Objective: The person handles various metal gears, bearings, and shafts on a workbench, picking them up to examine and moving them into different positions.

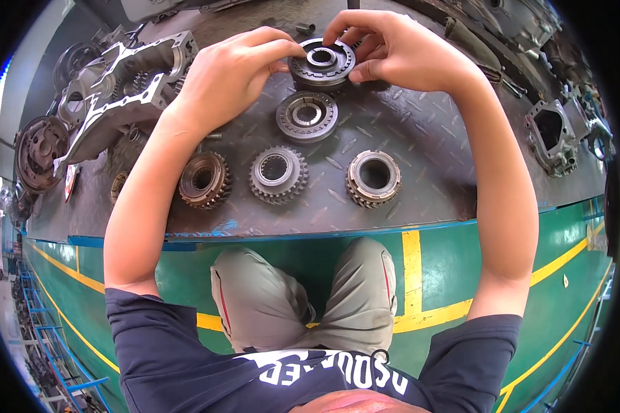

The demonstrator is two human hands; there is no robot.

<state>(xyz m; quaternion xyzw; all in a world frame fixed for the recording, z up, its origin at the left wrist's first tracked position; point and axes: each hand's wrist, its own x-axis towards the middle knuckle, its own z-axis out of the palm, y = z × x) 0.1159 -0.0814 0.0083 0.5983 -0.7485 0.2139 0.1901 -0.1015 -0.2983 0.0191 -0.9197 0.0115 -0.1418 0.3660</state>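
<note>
Near the far middle of the metal bench, a dark steel synchronizer hub (324, 71) with a splined bore sits between my hands. My left hand (238, 72) reaches in from the left, thumb and fingertips closed on its left rim. Curled around the opposite rim are the fingers and thumb of my right hand (403, 55). A second toothed synchronizer ring (306, 131) lies flat just nearer to me. Closer to the front edge stand a brownish gear (219, 182), a silver gear (280, 188) and a gear with a bronze-coloured ring (374, 194).
An open aluminium gearbox housing (110, 103) and a round drum-like part (40, 153) occupy the left side. On the right stands a smaller cast housing (554, 134). A short metal cylinder (305, 28) lies beyond the hub. The bench's blue front edge (289, 238) runs before my knees.
</note>
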